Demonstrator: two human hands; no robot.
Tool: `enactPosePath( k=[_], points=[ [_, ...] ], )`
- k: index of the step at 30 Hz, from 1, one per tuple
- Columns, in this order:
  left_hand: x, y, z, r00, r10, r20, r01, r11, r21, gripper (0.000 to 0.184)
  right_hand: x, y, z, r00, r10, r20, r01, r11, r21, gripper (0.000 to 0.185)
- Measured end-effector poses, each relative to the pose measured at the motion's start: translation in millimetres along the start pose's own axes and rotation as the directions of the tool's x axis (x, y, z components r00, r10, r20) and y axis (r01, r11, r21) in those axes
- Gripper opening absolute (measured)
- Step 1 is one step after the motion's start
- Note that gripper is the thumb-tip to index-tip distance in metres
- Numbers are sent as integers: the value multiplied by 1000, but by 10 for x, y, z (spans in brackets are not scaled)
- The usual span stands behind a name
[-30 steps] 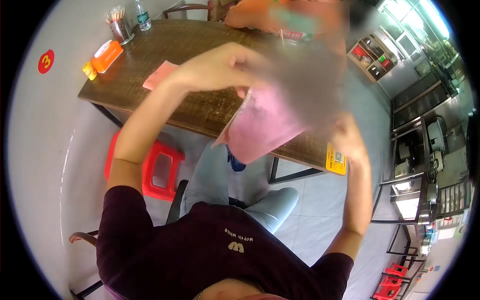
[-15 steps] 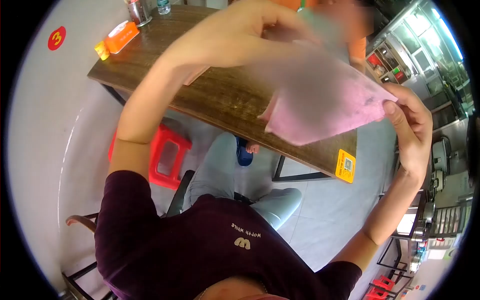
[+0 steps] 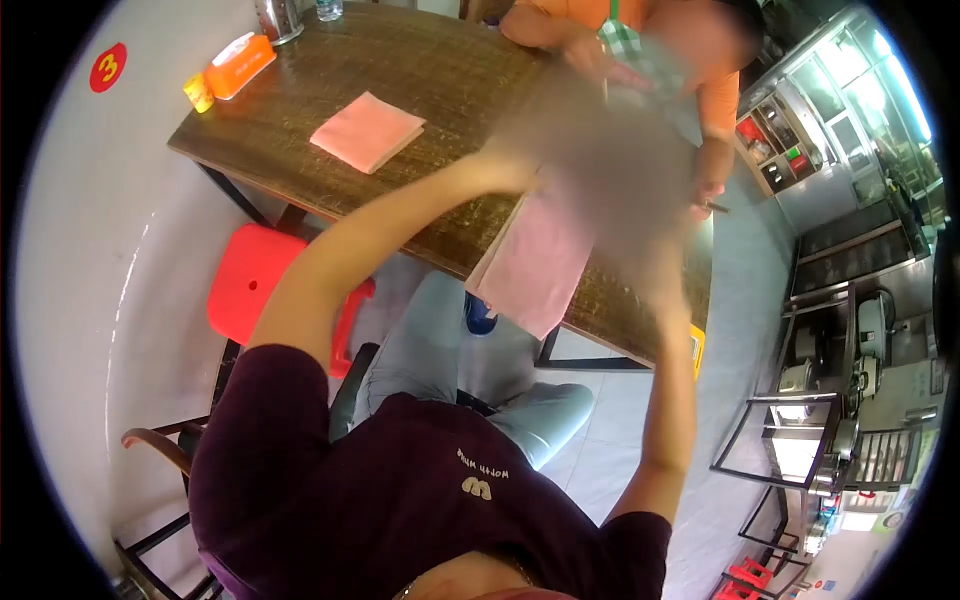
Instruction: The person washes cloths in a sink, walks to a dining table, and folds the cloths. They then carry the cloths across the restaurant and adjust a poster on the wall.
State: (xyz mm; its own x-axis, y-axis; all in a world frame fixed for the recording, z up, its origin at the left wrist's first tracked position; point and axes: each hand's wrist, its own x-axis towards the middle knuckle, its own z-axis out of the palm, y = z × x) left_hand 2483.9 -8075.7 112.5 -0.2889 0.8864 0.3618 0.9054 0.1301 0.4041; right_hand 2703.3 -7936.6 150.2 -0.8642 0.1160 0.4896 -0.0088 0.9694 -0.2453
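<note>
Pink cloth (image 3: 535, 265) shows in front of the near edge of the worktop (image 3: 450, 60), toward its right corner. The left hand (image 3: 512, 167) seems to meet the cloth's upper end; the right hand (image 3: 668, 288) is nearer that corner. A blur covers the fingers of both, so I cannot tell whether they grip. Toward the left corner lies a folded salmon cloth (image 3: 368, 132), with an orange tissue box (image 3: 241, 70) by the left edge

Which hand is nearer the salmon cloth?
Left. The left hand is to the right of the salmon cloth, not touching it; the right hand is farther right, past the pink cloth.
</note>
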Motion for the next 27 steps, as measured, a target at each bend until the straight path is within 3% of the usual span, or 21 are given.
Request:
enactPosePath(
  k=[1,2,4,6,9,10,12,16,21,24,27],
  points=[
    [-208,139,70,1000,-17,-18,18,999,33,36,-230,-118,42,999,-33,11,32,998,55,21],
    [-456,321,-4,991,-116,65,120,991,-65,35,-451,-223,94,998,-68,14,66,992,111,20],
    [-1054,588,-48,958,-250,139,264,960,-94,40,-871,-499,235,998,-46,-53,46,999,-11,18],
    [-1480,809,-75,835,-483,264,493,870,32,40,-1243,-639,471,997,30,-72,-27,999,41,22],
    [-1947,838,419,759,-642,103,618,663,-422,43,-1685,-613,983,939,323,-119,-301,938,171,23],
    [-1962,840,540,721,-680,131,615,543,-572,40,-1681,-672,1020,872,487,-43,-446,828,339,23],
    [-1918,875,724,653,-732,196,532,258,-807,36,-1592,-751,1097,674,717,178,-655,470,591,24],
    [-1811,801,732,640,-725,255,578,236,-781,32,-1441,-849,1128,563,714,415,-515,-90,853,19],
    [-1736,951,558,662,-729,174,617,399,-678,30,-1485,-990,1041,578,712,398,-497,-79,864,14],
    [-1729,859,636,624,-755,201,592,288,-753,23,-1482,-993,1025,572,718,397,-487,-92,869,14],
    [-1762,883,560,668,-709,226,491,191,-850,21,-1523,-1005,982,589,691,418,-476,-121,871,14]
  ],
)
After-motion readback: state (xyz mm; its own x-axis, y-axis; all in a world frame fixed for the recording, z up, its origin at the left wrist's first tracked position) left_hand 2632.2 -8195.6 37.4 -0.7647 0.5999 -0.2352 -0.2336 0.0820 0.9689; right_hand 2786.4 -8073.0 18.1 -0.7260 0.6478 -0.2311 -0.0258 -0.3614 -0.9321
